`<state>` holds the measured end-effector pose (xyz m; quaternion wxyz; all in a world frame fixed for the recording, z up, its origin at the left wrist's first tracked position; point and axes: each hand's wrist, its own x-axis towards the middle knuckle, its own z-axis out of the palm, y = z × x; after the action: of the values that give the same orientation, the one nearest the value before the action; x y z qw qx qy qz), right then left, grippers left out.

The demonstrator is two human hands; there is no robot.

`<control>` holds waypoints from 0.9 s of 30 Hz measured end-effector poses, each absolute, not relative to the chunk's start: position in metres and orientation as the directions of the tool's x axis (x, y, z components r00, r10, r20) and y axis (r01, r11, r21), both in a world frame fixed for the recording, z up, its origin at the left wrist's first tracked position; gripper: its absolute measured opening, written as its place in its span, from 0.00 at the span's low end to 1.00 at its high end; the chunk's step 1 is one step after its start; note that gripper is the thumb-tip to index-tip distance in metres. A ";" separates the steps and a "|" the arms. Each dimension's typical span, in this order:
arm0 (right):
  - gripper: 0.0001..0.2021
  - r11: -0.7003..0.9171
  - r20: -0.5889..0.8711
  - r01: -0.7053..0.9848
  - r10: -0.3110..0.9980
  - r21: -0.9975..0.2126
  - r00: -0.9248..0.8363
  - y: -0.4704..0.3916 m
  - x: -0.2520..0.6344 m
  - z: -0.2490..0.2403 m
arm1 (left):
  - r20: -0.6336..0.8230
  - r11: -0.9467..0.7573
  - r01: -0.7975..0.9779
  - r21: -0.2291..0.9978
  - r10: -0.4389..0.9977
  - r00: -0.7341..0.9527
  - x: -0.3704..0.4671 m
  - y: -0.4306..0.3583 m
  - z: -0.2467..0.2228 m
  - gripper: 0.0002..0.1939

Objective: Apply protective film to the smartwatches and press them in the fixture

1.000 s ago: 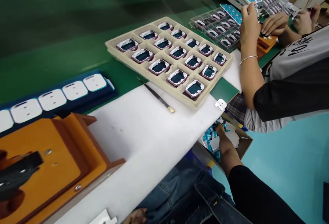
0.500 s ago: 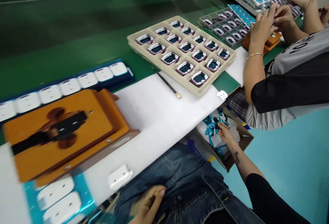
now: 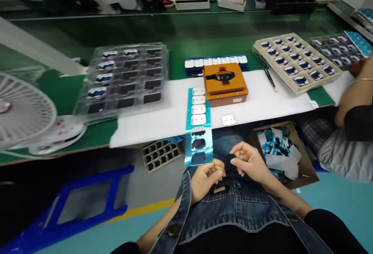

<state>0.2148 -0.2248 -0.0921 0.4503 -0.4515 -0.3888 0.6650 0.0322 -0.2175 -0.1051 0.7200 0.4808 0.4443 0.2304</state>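
Observation:
My right hand [image 3: 253, 164] is closed in a pinch on a small flat black piece [image 3: 229, 162] above my lap. Close beside it, my left hand [image 3: 204, 181] has its fingers curled together. Something small and yellow [image 3: 219, 167] shows at the left fingertips; whether it is held or worn on a finger I cannot tell. Just beyond the left hand, a blue film strip [image 3: 189, 149] with white pads hangs over the table edge. Behind it, an orange fixture [image 3: 225, 85] with a black part on top rests on the white mat [image 3: 151, 120].
A clear tray [image 3: 136, 106] stands left, near a fan [image 3: 26, 110]. To the right are a beige tray [image 3: 291, 83] of framed parts, tweezers [image 3: 270, 78] and a loose white pad [image 3: 229, 120]. A box [image 3: 309, 164] of film scraps sits below, beside a co-worker's arm [image 3: 357, 94].
The view has swung left. My right hand has come from the scrap box to my lap, beside my left hand, and now holds a black piece.

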 end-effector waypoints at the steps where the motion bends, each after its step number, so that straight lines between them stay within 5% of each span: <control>1: 0.10 -0.286 -0.247 -0.196 0.948 -0.938 -0.199 -0.229 0.210 -0.091 | -0.417 0.435 0.080 0.897 0.771 0.481 0.031 -0.219 -0.104 0.26; 3: 0.08 -0.217 -0.203 -0.084 0.968 -0.973 -0.149 -0.236 0.203 -0.091 | -0.409 0.430 0.058 0.901 0.797 0.444 0.031 -0.222 -0.103 0.24; 6: 0.05 0.059 0.063 0.175 0.998 -0.983 0.018 -0.245 0.198 -0.094 | -0.363 0.379 0.044 0.924 0.836 0.413 0.031 -0.225 -0.105 0.23; 9: 0.03 0.235 0.228 0.294 0.972 -0.926 -0.059 -0.251 0.199 -0.096 | -0.280 0.287 0.047 0.957 0.865 0.417 0.034 -0.228 -0.109 0.23; 16: 0.04 0.077 0.050 0.194 0.989 -0.978 -0.142 -0.255 0.208 -0.100 | -0.174 0.180 0.029 0.983 0.877 0.448 0.039 -0.231 -0.111 0.22; 27: 0.07 0.090 0.031 0.292 0.979 -0.952 -0.200 -0.257 0.214 -0.097 | -0.036 -0.004 0.086 0.996 0.889 0.457 0.040 -0.231 -0.109 0.17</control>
<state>0.2144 -0.2571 -0.0969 0.3827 -0.5034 -0.6313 0.4489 0.0395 -0.2306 -0.1088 0.5863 0.6203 0.3928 0.3424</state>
